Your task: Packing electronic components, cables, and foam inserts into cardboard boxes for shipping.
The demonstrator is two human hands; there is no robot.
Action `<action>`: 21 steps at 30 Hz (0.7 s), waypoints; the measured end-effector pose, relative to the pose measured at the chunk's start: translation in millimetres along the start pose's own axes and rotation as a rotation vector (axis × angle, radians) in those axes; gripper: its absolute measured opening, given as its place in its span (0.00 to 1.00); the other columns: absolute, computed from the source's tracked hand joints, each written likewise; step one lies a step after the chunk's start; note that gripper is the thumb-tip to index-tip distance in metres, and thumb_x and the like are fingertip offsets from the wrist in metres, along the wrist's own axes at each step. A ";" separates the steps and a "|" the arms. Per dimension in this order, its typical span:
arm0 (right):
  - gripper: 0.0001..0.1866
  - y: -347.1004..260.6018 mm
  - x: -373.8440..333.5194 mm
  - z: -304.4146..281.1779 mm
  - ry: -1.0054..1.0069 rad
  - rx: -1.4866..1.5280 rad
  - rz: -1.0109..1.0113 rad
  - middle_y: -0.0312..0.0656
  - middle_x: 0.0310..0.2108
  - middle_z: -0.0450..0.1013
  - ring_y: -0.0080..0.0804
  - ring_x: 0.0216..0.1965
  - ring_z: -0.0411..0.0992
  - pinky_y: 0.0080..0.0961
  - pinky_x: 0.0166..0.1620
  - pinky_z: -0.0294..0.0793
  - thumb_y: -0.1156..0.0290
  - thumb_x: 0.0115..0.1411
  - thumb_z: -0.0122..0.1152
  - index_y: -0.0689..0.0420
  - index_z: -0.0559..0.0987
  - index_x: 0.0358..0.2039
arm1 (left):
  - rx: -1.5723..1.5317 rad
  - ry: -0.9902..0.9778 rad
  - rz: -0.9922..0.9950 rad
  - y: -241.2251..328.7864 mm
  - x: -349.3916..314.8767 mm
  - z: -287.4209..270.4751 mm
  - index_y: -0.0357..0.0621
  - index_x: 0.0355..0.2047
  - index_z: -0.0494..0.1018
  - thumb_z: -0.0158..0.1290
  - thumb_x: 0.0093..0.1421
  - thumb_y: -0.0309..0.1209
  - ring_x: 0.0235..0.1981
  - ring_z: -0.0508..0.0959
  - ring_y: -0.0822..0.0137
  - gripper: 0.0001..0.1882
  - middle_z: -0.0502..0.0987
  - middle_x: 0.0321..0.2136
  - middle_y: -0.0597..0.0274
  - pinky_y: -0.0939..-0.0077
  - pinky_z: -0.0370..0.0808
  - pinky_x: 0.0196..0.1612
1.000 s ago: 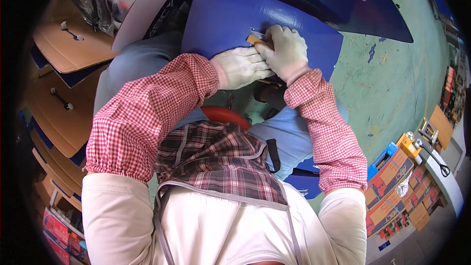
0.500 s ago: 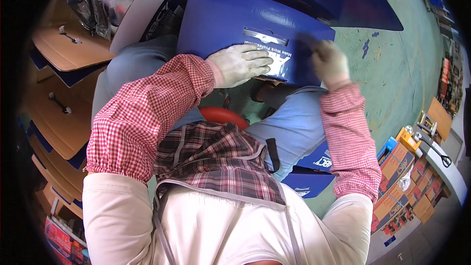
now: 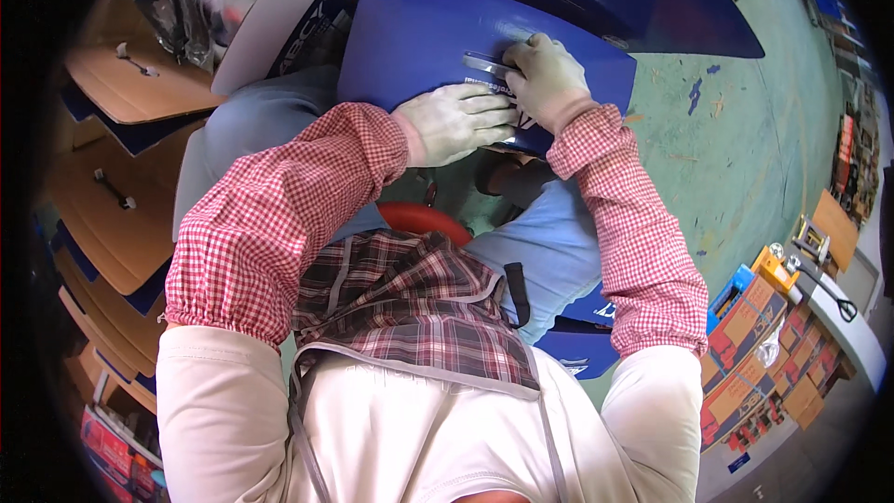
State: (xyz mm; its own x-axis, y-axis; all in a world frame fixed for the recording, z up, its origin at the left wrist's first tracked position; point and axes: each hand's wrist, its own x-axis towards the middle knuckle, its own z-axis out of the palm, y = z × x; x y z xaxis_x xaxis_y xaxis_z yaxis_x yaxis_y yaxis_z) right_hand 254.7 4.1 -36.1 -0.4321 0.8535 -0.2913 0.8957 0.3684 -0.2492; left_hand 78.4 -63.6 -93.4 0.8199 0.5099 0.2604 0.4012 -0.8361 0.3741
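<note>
A blue printed cardboard panel [image 3: 410, 28] lies in front of me at my knees, with a narrow handle slot [image 3: 480, 62] cut near its middle. My left hand [image 3: 456, 124], in a pale glove, rests flat on the panel's near edge, fingers stretched out to the right. Just beyond it, my right hand [image 3: 548, 82], gloved too, is closed at the right end of the slot. Its thumb and curled fingers press against the panel there. Whatever they pinch is hidden beneath the glove.
Opened brown cartons [image 3: 112, 163] with clipped handles stand stacked at the left. A clear plastic bag with a cable [image 3: 191, 9] sits in the carton at the upper left. Another large blue box [image 3: 670, 0] stands beyond the panel. Packed boxes [image 3: 745, 326] line the right side.
My right hand has moved left from beside the panel's right edge onto the slot's end. My left hand stays in the same place.
</note>
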 end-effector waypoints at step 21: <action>0.08 6.6 32.2 0.3 -0.233 0.058 -0.198 0.46 0.30 0.76 0.44 0.34 0.75 0.37 0.41 0.74 0.70 0.54 0.59 0.60 0.80 0.30 | 0.030 0.065 0.000 2.6 -3.4 2.9 0.48 0.50 0.74 0.48 0.60 0.32 0.58 0.69 0.68 0.18 0.73 0.53 0.64 0.67 0.63 0.64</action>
State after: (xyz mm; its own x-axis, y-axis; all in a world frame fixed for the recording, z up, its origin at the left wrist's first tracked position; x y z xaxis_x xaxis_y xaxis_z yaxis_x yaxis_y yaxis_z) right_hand 246.7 33.9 -47.5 -0.6160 0.6572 -0.4344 0.7871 0.4916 -0.3725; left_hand 77.8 -68.2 -95.8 0.7921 0.5210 0.3179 0.4138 -0.8413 0.3479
